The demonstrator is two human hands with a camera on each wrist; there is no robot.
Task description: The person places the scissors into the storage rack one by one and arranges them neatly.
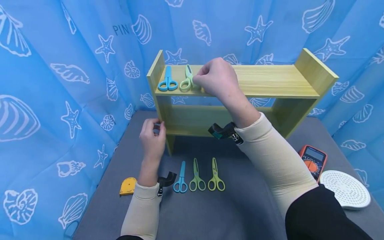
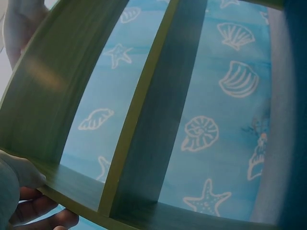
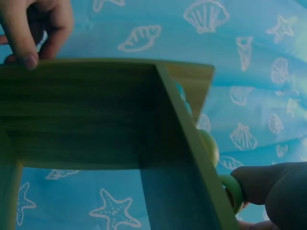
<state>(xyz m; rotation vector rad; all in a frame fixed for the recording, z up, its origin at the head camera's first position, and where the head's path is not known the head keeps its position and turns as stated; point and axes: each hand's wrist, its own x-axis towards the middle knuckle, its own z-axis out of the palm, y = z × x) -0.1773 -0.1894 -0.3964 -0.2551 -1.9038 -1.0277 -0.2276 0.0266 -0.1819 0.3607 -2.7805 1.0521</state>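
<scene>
Green scissors half behind right hand

Head view bright, even; wrist views dim, perhaps slightly blurred.

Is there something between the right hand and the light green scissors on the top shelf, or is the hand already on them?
Nothing visible stands between them. The right hand already touches the light green plastic scissors lying on the top board of the yellow-green wooden shelf. The blue plastic scissors lie to their left, apart.
</scene>
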